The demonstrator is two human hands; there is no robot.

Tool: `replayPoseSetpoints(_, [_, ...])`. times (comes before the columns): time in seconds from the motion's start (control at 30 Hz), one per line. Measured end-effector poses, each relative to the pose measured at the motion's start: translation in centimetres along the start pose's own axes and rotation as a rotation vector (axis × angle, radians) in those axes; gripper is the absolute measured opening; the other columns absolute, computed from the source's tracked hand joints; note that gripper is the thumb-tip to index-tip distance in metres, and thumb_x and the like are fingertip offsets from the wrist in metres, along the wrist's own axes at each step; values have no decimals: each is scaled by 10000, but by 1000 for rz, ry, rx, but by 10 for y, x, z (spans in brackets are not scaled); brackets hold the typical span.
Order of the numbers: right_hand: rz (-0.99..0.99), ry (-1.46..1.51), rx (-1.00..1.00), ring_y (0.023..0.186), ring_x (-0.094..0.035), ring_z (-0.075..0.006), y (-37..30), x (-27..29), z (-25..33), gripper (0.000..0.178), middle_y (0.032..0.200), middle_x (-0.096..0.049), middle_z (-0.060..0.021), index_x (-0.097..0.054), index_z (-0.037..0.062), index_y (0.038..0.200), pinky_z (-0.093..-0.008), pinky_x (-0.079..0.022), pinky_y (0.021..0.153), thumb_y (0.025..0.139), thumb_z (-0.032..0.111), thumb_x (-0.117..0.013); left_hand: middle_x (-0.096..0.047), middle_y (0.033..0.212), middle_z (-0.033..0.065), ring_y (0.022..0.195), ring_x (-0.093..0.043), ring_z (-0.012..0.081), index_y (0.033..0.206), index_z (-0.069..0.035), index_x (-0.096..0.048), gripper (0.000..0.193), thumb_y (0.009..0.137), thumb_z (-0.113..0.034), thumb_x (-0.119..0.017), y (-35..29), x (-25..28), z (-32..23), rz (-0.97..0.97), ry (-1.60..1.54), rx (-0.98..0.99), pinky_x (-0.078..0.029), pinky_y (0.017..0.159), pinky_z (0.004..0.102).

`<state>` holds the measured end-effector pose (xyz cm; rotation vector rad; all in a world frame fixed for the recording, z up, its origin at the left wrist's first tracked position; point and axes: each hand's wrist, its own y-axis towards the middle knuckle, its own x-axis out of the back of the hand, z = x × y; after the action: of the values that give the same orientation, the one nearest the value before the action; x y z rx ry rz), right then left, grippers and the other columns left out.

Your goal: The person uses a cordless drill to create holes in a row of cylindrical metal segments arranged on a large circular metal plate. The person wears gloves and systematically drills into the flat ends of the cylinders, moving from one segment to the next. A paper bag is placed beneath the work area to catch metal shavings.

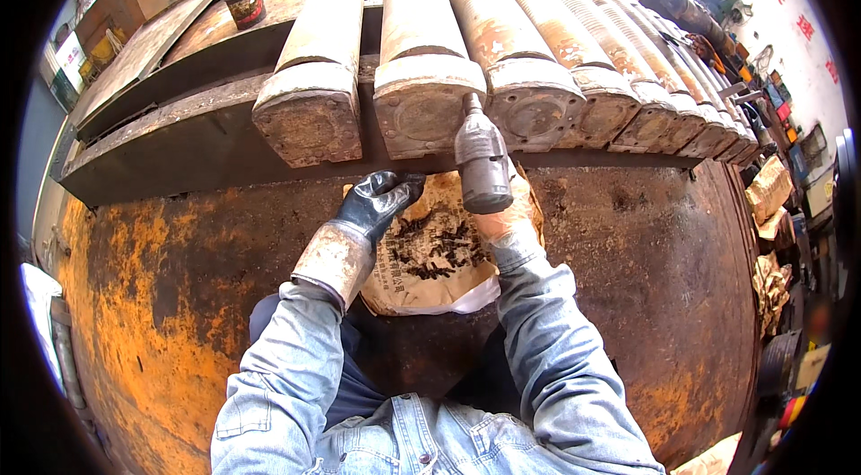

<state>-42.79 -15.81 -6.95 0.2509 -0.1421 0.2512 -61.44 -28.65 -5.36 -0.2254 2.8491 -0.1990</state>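
My right hand (499, 220) grips an impact wrench (484, 168), whose grip is hidden under the tool body. Its nose points away from me and overlaps the lower right corner of the square end block (429, 107) on the second cylinder; whether it touches is unclear. My left hand (384, 202), in a dark, shiny glove with a dirty pale cuff, is closed just in front of that block. Its fingertips pinch together, and what they hold, if anything, cannot be made out. Between my forearms lies a brown paper sack (421, 291) with several small dark bolts (432, 270) scattered on it.
Several long, worn cylinders (325, 17) with square ends lie in a row across a dark steel beam (170, 152). A black bucket (244, 1) stands at the far left. Beneath everything is a rusty steel plate (161, 296). Crumpled brown paper (769, 197) lies at the right.
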Motion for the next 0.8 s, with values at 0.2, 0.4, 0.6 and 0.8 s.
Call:
replayPoseSetpoints(0.2, [1, -103, -63, 930, -658, -161, -49, 22, 44, 364, 1069, -706, -71, -597, 40, 1242, -307, -532, 815, 915, 163, -703, -720, 1156, 100, 1047, -680, 215, 1168, 7, -665, 301, 929, -166, -721, 1, -11, -10, -23, -129, 76, -506, 961, 347])
replayPoseSetpoints(0.4, [69, -28, 21, 1036, -614, -186, -42, 22, 10, 460, 1202, -644, -91, -508, 36, 1384, -313, -511, 889, 953, 131, -632, -709, 1175, 121, 1068, -681, 239, 1189, -18, -648, 342, 957, -263, -706, 7, -35, -26, -42, -293, 162, -536, 972, 370])
replayPoseSetpoints(0.6, [291, 423, 9, 1257, -509, -285, -42, 22, -10, 762, 1356, -538, -158, -312, 67, 1553, -354, -414, 1082, 857, 2, -616, -682, 1198, 158, 1062, -673, 261, 1185, -5, -633, 504, 941, -442, -684, 22, -45, -16, -46, -390, 158, -565, 953, 382])
replayPoseSetpoints(0.8, [388, 120, 237, 1314, -481, -286, -88, 24, 56, 734, 1399, -509, -156, -321, 63, 1548, -356, -386, 1127, 867, -13, -583, -667, 1214, 253, 1201, -615, 392, 1156, 62, -657, 542, 942, -436, -652, 20, -76, -25, 244, -777, 172, -515, 1016, 561])
